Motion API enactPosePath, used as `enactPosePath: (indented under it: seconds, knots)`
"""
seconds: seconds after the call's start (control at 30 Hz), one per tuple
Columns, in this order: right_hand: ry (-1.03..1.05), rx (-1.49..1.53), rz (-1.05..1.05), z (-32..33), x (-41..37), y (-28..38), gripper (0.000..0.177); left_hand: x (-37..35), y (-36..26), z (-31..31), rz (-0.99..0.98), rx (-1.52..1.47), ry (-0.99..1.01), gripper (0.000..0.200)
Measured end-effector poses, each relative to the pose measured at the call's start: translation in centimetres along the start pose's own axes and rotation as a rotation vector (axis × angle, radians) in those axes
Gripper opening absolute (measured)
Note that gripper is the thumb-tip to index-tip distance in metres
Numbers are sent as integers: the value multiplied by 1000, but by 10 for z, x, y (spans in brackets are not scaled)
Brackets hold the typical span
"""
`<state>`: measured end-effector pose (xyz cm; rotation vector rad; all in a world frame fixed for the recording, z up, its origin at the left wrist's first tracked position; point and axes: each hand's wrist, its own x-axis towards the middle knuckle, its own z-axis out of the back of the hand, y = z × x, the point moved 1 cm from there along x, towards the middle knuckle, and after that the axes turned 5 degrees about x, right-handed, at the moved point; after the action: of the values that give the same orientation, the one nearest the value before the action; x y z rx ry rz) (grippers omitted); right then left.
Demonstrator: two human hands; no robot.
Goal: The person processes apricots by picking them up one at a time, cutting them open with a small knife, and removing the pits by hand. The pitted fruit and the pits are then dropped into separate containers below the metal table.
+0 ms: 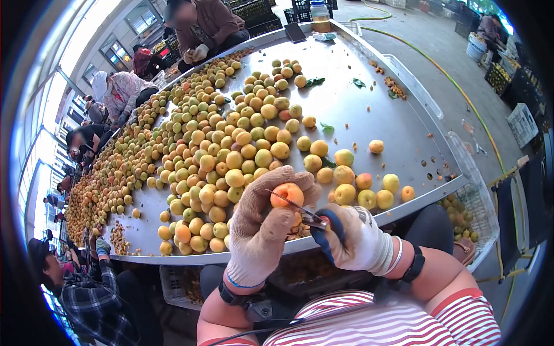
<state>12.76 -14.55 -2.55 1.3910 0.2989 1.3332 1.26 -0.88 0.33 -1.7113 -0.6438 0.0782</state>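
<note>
My left hand (261, 222), in a tan and white work glove, is wrapped round an orange apricot (287, 195) in front of my chest. In my right hand (352, 236), also gloved with dark blue on the palm side, is a small knife (312, 218). Its thin blade lies across the face of the apricot. Bits of cut fruit (299, 232) lie just below, at the table's near edge. A loose group of apricots (366, 199) sits right beyond my right hand, and the large pile of apricots (231, 158) spreads out to the left.
The metal table (398, 144) has a raised rim, with leaves and scraps on it. A phone (295, 33) and a jar (320, 17) stand at its far end. A white crate (487, 230) holds fruit at right. Several people (124, 92) sit along the left side; a plaid-sleeved co-worker (92, 300) is nearby.
</note>
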Motion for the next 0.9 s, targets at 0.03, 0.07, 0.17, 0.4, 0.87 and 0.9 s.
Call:
enactPosePath:
  seconds: [0.03, 0.07, 0.17, 0.4, 0.87, 0.9]
  knots:
    - [-36, -68, 20, -2, 0, 1, 22, -1, 0, 0, 39, -94, -35, 52]
    - [-36, -67, 22, -5, -2, 0, 22, -1, 0, -1, 80, -186, -71, 51]
    - [-83, -263, 95, -13, -5, -6, 22, 0, 5, 3, 96, -253, -112, 54]
    - [-90, -349, 52, -14, -7, -9, 23, 2, 6, 1, 126, -379, -80, 52]
    - [-90, 675, -684, 2, 10, -9, 40, 8, -20, 21, -295, 881, -114, 56]
    - [-103, 669, -691, 7, 11, -4, 40, 6, -21, 9, -326, 960, -107, 56]
